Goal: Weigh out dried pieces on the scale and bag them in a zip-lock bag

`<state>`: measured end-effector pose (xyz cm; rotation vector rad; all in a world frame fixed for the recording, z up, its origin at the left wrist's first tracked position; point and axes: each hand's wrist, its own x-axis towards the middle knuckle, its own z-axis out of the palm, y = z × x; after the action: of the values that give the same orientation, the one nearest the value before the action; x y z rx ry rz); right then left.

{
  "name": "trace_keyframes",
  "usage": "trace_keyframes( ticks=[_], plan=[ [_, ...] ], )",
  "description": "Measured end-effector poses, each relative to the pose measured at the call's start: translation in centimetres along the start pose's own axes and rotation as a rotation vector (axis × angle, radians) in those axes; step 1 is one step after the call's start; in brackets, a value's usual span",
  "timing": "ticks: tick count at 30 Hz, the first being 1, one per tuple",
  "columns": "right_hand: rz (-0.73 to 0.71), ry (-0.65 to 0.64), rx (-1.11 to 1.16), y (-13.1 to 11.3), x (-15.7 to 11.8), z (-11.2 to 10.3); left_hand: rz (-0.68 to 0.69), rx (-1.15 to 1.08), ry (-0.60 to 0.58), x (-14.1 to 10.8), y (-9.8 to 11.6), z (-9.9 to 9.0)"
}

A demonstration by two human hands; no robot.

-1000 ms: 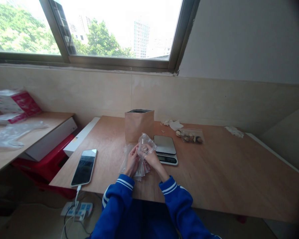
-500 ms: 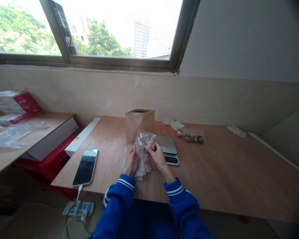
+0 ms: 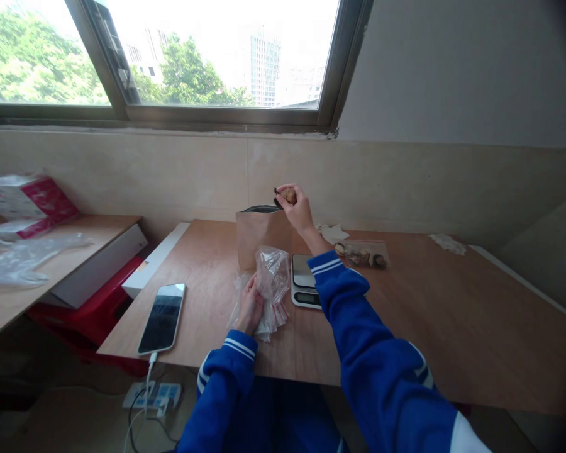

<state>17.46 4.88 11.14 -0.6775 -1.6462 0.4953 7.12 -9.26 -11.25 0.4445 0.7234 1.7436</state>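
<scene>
My right hand (image 3: 298,211) is raised at the back of the table, fingers closed on dried mushrooms (image 3: 287,195), a brown lumpy piece and a darker one. It is just above the right side of the mouth of an upright brown paper pouch (image 3: 255,236). Clear plastic zip bags (image 3: 273,277) lie in front of the pouch. My left hand (image 3: 249,305) grips one of them, its upper part standing up from the table. Right of the bags sits a kitchen scale (image 3: 304,277), partly hidden by my right sleeve.
A sealed clear bag of dried mushrooms (image 3: 364,255) lies behind and right of the scale. Crumpled white paper (image 3: 332,234) is near the wall. A phone (image 3: 163,319) with a charging cable lies at left. Another table (image 3: 108,229) holds a pink-and-white package (image 3: 40,201).
My right hand has lifted away from the plastic bag, up and back to the pouch's mouth, carrying the mushrooms. My left hand stays on the bag.
</scene>
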Motion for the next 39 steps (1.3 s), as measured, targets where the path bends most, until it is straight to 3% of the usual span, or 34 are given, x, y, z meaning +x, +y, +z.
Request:
trace_keyframes(
  ticks=[3,6,14,22,29,32,35,37,39],
  plan=[
    [-0.067,-0.180,-0.164,1.1,1.3,1.3,-0.028,0.002,0.014,-0.1,0.1,0.2],
    [-0.097,-0.293,-0.215,1.8,0.7,1.7,-0.042,0.005,0.032,-0.2,0.2,0.3],
    [-0.233,-0.395,-0.423,2.1,-0.6,1.6,-0.033,0.011,0.020,-0.2,0.1,0.4],
    [-0.099,-0.376,-0.576,2.3,-1.2,2.5,-0.028,0.009,-0.003,-0.2,0.1,0.3],
    [-0.175,-0.447,-0.681,1.5,-1.9,2.5,-0.030,0.029,-0.009,0.0,0.0,0.2],
    [-0.192,-0.402,-0.621,0.4,-2.5,2.0,-0.023,0.032,-0.006,-0.1,0.0,0.2],
    [-0.167,-0.221,-0.478,-1.3,-4.5,0.8,-0.023,0.023,-0.009,-0.3,0.2,0.4],
    [-0.071,-0.087,-0.381,-2.2,-6.9,-0.2,-0.020,0.035,-0.019,-0.5,0.3,0.6],
    [0.064,-0.066,-0.306,-2.3,-10.0,-1.3,-0.015,0.054,-0.029,-0.7,0.4,0.9]
  ],
)
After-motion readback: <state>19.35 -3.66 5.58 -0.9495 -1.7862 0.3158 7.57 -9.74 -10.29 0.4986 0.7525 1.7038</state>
